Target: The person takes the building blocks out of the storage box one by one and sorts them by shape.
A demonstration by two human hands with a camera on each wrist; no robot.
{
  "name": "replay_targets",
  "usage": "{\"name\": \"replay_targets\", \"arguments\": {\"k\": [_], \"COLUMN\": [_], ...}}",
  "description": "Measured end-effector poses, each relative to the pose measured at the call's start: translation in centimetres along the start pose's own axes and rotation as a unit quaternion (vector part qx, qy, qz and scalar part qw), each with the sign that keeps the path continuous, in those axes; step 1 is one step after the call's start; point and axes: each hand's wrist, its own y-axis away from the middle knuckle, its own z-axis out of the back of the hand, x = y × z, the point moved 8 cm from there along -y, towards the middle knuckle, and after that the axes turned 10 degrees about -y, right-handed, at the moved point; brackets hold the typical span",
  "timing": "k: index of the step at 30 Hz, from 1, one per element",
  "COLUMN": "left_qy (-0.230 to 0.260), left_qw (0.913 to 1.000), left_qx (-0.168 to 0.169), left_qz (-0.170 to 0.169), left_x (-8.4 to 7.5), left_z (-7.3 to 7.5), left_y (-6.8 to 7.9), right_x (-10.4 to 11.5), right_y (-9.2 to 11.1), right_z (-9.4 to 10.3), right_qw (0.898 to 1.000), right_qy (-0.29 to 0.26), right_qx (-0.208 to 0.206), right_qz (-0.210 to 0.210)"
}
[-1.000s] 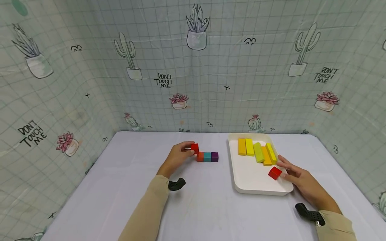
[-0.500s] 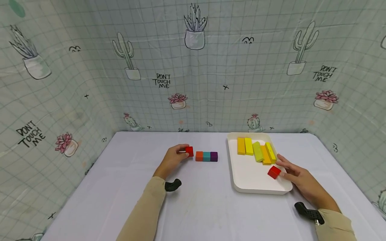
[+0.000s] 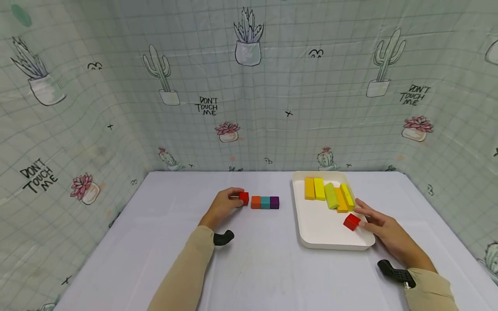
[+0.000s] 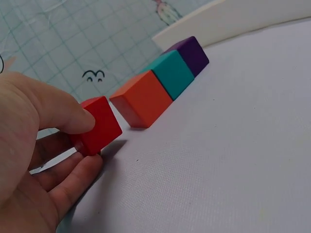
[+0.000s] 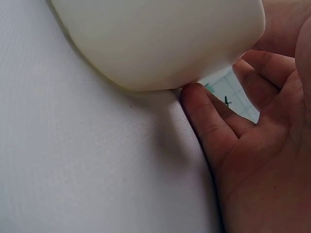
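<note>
My left hand [image 3: 222, 206] pinches a red cube [image 4: 108, 125] between thumb and fingers, low over the tabletop. Just right of that cube is a row of three touching blocks: orange [image 3: 256, 202], teal [image 3: 265, 202] and purple [image 3: 274, 202]. A narrow gap separates the red cube from the orange block in the left wrist view. My right hand [image 3: 391, 233] holds the right edge of a white tray [image 3: 317, 233], thumb over the rim and other fingers against the outer wall. Inside the tray, near that thumb, sits another red block [image 3: 352, 222].
Several yellow and lime oblong blocks [image 3: 331, 196] lie side by side in the tray's far part. The white table [image 3: 253, 268] ends at a hanging cloth [image 3: 268, 86] printed with cacti. Dark wrist devices [image 3: 223, 238] sit at both cuffs.
My left hand has carried the red cube left and down, from overlapping the orange block's corner to beside the row. The right hand has stayed at the tray.
</note>
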Motion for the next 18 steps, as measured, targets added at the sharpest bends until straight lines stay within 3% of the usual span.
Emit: {"name": "replay_targets", "arguments": {"k": [6,13,18], "left_qy": [-0.026,-0.038,-0.052], "left_qw": [0.9996,0.9987,0.9977], "left_qx": [0.000,0.025,0.016], "left_qz": [-0.012,-0.022,-0.039], "left_x": [-0.62,-0.54,-0.29], "left_z": [-0.54,-1.11,-1.10], "left_y": [-0.15,0.10,0.44], "right_x": [-0.05,-0.12,-0.06], "right_y": [0.26,0.56,0.38], "right_z": [0.23,0.33,0.30], "right_qw": [1.000,1.000,1.000], "right_qy": [0.001,-0.003,0.001], "right_qx": [-0.003,-0.009,-0.012], "right_qz": [-0.005,-0.003,0.005]}}
